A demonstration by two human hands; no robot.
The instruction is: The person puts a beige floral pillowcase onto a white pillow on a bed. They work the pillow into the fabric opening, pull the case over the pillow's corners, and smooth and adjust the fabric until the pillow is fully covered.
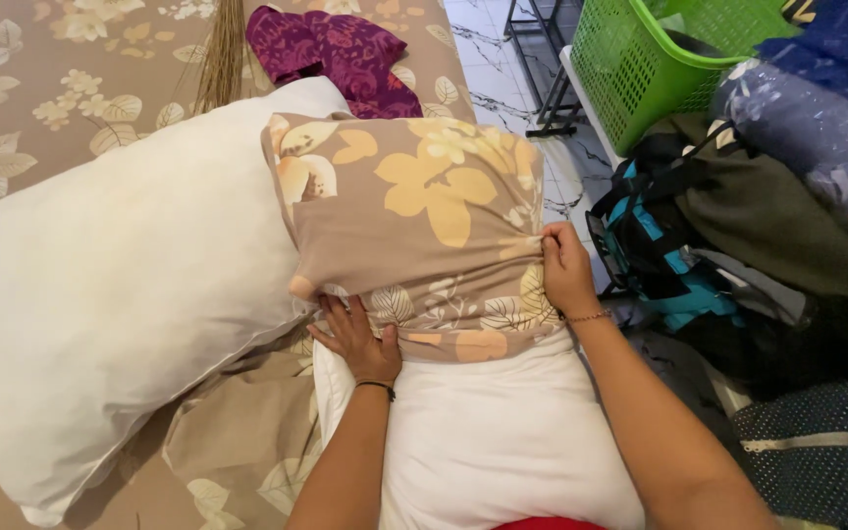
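A white pillow lies in front of me, its far half covered by a beige pillowcase printed with yellow flowers. My left hand presses flat on the left lower hem of the pillowcase, fingers spread. On the right, my right hand pinches the bunched edge of the pillowcase. A second, bare white pillow lies to the left, touching the covered one.
The bed carries a beige floral sheet. A purple patterned cloth and a bundle of broom bristles lie at the far end. At the right stand a green plastic basket, dark bags and wrapped bedding.
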